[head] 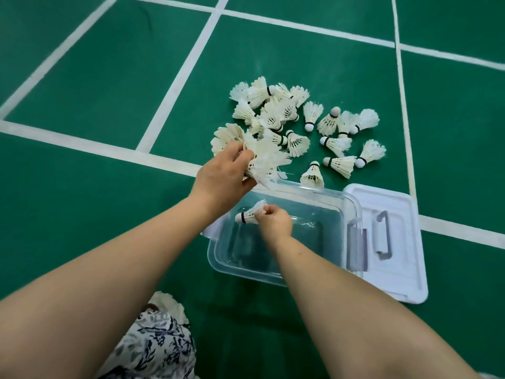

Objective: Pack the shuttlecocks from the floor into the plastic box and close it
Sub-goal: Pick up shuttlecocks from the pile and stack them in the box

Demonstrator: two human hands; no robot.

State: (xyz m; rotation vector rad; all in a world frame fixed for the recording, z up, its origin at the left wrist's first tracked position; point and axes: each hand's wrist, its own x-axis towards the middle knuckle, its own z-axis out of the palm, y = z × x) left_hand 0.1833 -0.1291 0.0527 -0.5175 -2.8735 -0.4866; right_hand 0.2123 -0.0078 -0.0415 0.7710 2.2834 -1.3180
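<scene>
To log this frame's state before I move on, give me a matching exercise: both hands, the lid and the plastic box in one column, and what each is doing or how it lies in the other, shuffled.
1. left hand
2. right hand
3. lid
4. plastic box

A. lies on the floor beside the box
B. grips a bunch of shuttlecocks
C. stands open
D. pinches a single shuttlecock over the box

Pairs: 1-B, 2-D, 3-A, 4-C.

Glossy clear plastic box, feathered shuttlecocks, matt floor.
</scene>
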